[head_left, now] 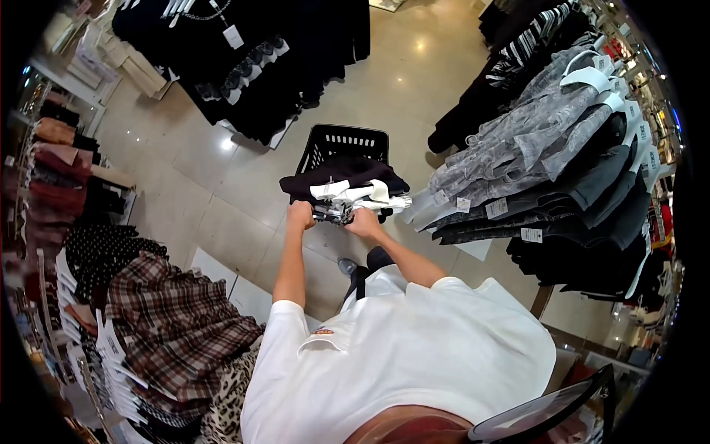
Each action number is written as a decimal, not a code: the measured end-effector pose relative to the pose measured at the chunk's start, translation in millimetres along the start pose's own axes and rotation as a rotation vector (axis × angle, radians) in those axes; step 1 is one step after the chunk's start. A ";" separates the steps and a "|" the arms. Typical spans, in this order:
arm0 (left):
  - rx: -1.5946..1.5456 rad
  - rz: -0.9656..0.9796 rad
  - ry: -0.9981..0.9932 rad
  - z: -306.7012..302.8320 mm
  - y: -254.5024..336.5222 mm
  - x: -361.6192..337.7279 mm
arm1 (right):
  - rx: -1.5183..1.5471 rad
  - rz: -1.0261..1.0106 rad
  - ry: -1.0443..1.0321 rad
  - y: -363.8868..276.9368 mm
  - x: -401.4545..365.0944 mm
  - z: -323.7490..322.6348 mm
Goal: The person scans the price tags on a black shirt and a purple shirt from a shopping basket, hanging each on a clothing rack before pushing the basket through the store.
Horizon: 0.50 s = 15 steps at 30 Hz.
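In front of me stands a black plastic shopping basket (347, 138) with slotted walls, apparently on a cart. Dark clothes (336, 174) on white hangers (355, 194) lie over its near end. My left hand (300, 214) is closed at the left of a dark bar that looks like the cart's handle. My right hand (364, 222) is closed on the right end of that bar. Metal hanger hooks crowd between the two hands and partly hide the bar.
Grey patterned garments (510, 140) and dark clothes hang on a rack close at my right. Plaid garments (174, 318) hang at my left. A display of black clothes (274, 66) stands ahead left. Tiled floor (407, 66) runs ahead past the basket.
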State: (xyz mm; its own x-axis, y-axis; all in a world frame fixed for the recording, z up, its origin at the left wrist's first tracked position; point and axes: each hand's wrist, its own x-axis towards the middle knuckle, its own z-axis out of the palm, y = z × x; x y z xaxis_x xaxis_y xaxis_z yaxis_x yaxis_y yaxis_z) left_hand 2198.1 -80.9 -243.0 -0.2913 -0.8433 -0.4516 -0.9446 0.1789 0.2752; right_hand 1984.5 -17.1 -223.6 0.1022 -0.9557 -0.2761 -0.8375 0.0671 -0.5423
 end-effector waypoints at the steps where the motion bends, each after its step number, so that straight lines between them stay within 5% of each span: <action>1: -0.018 0.025 0.063 1.6 -5.2 9.6 | 0.020 0.025 0.012 -3.6 5.3 -2.1; 15: 0.025 0.143 -0.047 -55.9 -41.3 132.6 | 0.113 0.181 0.237 -22.0 100.5 0.8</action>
State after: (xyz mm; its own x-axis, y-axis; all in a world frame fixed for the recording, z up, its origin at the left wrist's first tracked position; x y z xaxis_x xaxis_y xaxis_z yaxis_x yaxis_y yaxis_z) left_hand 2207.0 -228.4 -266.8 -0.4294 -0.7836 -0.4491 -0.8963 0.3086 0.3185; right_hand 2013.6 -114.4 -240.1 -0.1820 -0.9647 -0.1905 -0.7641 0.2607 -0.5901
